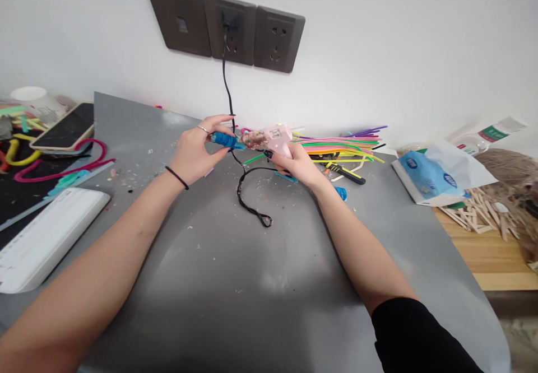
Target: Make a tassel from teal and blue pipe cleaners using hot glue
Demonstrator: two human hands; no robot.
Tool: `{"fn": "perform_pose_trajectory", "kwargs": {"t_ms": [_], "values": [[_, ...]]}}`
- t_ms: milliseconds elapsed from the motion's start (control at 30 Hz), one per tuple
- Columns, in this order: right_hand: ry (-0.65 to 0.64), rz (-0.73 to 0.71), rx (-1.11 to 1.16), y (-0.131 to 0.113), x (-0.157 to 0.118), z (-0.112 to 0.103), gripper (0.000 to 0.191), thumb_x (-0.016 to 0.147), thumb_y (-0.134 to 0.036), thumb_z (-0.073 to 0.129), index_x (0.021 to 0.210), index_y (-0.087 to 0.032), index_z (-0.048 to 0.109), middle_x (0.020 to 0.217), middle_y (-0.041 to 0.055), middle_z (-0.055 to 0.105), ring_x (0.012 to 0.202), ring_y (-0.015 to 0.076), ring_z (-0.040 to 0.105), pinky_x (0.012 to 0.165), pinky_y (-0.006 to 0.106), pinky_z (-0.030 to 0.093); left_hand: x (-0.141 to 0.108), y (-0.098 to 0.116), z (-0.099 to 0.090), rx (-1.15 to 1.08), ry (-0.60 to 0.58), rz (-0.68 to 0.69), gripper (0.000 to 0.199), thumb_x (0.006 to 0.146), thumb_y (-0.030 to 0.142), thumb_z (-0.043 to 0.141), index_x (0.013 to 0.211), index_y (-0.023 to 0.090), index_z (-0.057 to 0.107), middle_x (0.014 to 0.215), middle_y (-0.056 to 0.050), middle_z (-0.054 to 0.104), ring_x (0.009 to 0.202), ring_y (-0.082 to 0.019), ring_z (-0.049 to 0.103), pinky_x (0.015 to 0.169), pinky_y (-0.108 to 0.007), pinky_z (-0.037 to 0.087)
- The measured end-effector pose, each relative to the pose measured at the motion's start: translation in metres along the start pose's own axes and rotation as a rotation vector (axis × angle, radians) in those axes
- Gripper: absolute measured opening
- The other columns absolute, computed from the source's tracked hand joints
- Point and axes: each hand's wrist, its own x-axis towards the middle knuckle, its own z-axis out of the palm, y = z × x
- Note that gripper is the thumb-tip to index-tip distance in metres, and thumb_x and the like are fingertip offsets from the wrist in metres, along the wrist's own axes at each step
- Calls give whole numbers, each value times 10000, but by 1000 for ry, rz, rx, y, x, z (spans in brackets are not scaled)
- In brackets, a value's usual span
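My left hand [194,148] pinches a small blue coil [224,140], which looks like wound pipe cleaner, between thumb and fingers. My right hand [294,163] is closed round the handle of a pink hot glue gun [275,138]. Its nozzle end, smeared with brownish residue, points left at the right end of the blue coil; whether they touch I cannot tell. A black cord [252,210] lies looped on the grey mat below the hands. Another blue coil [341,194] lies beside my right forearm.
Colourful pipe cleaners [336,144] and a yellow-black cutter [347,173] lie behind my right hand. A phone [67,126] and a white device [50,238] sit at left. Tissues [432,174] and wooden sticks [474,213] are at right. A plug [231,21] sits in the wall socket.
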Motion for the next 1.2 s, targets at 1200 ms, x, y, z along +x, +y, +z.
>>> {"fn": "perform_pose_trajectory", "kwargs": {"t_ms": [1200], "values": [[16,-63,-39,-2,-5,1,538,831,-680,770,719,-253,462,586,-36,466,552,118,386,542,289,321,4,-18,4,-273,39,-133,646,831,209,738,1454,214,565,1201,-103,831,1116,-248,795,961,-389,672]]}}
